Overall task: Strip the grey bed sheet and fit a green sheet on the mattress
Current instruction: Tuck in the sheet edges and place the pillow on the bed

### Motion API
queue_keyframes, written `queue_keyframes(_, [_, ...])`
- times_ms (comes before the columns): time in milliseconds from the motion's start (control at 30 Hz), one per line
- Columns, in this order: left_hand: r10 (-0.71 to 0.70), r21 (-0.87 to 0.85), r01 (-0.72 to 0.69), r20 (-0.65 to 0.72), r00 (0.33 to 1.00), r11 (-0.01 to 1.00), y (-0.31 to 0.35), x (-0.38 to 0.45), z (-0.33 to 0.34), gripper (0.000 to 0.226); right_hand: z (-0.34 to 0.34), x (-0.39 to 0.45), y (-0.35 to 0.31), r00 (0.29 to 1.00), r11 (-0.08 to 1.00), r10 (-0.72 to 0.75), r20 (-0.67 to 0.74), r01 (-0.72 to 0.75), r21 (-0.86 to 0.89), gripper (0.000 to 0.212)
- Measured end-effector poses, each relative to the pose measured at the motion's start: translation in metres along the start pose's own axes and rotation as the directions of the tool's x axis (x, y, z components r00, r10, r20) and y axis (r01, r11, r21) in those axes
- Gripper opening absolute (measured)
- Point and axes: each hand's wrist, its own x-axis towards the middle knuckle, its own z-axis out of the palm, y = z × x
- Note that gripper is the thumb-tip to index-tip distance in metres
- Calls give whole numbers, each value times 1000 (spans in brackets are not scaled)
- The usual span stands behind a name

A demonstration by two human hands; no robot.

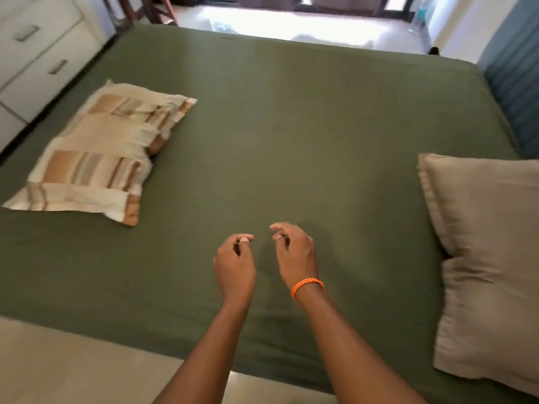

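A green sheet (291, 141) covers the mattress, a pillow at each side; left hand (234, 265) and right hand (296, 252) (orange-banded) hover, fingers loosely curled, holding nothing.

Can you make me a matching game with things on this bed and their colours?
Things:
1. sheet
2. pillow on the left
3. pillow on the right
4. wristband

Colours:
A. orange
B. plain beige
C. green
D. cream with tan stripes

Pairs: 1-C, 2-D, 3-B, 4-A
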Motion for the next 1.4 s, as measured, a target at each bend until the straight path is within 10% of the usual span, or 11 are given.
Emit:
queue_keyframes(333, [-9,-59,10,28,1000,998,-41,135,-207,28,185,-18,-142,991,974,71,115,-94,206,29])
queue_keyframes(1000, [-179,-205,186,53,982,961,-65,371,-206,29,358,145,-178,953,969,228,199,-241,46,26])
queue_keyframes(1400, [32,178,-17,-84,996,984,-75,588,-236,23,503,252,-240,929,944,319,186,-329,25,50])
